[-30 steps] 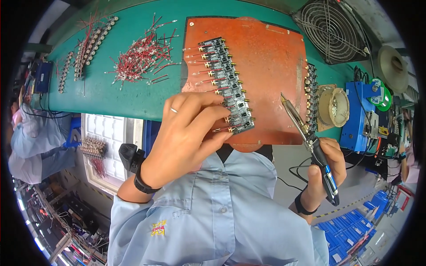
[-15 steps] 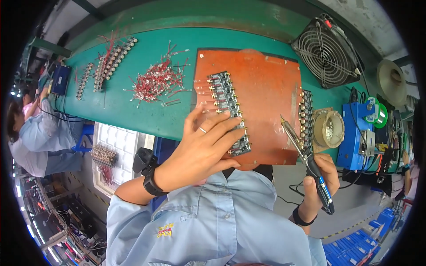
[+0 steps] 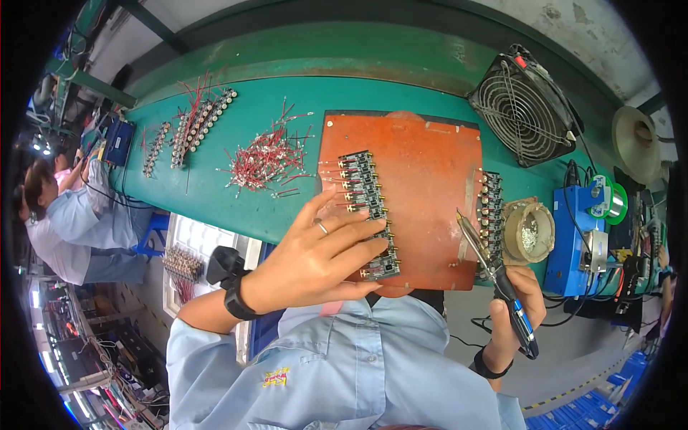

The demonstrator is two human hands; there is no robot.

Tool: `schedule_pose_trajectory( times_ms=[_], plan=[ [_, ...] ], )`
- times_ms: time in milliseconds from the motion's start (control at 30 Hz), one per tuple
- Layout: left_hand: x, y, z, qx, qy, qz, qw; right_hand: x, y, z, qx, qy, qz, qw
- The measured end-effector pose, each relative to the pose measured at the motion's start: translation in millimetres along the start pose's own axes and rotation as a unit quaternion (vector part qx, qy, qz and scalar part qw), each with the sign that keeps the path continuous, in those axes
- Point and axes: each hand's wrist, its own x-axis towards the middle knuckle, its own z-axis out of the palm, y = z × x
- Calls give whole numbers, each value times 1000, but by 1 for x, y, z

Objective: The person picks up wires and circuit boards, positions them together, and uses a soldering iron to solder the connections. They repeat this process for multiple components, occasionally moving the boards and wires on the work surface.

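A strip of black circuit boards (image 3: 363, 183) with brass-coloured pins along its right side lies on an orange mat (image 3: 430, 172). Thin red wires stick out from its left side. My left hand (image 3: 312, 251) rests over the strip's lower half with fingers stretched out and spread, hiding part of it. In my right hand (image 3: 507, 322) is a soldering iron (image 3: 512, 301), gripped by its black and blue handle. Its tip points up and left above the mat's right part, apart from the strip. A second board strip (image 3: 490, 201) lies along the mat's right edge.
A heap of red wires (image 3: 266, 159) and several strips with round metal parts (image 3: 208, 125) lie on the green bench at left. At right stand a fan (image 3: 523, 107), a round pot (image 3: 509, 233), a blue soldering unit (image 3: 570, 247) and a solder spool (image 3: 615, 203). People sit far left.
The view has shifted, so the bench and its things appear lower. My left hand stays on the board strip and my right hand still grips the soldering iron, with little movement.
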Motion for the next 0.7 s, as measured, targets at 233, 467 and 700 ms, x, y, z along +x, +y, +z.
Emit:
schedule_pose_trajectory(
  times_ms=[233,467,700],
  plan=[
    [13,-9,-19,10,-22,36,999,4,-1,0,-13,25,-2,1000],
    [25,-13,-39,1,-2,77,997,7,0,-4,-16,29,-5,999],
    [83,-64,-102,113,125,102,980,11,-1,-4,-14,57,-12,998]
  ],
)
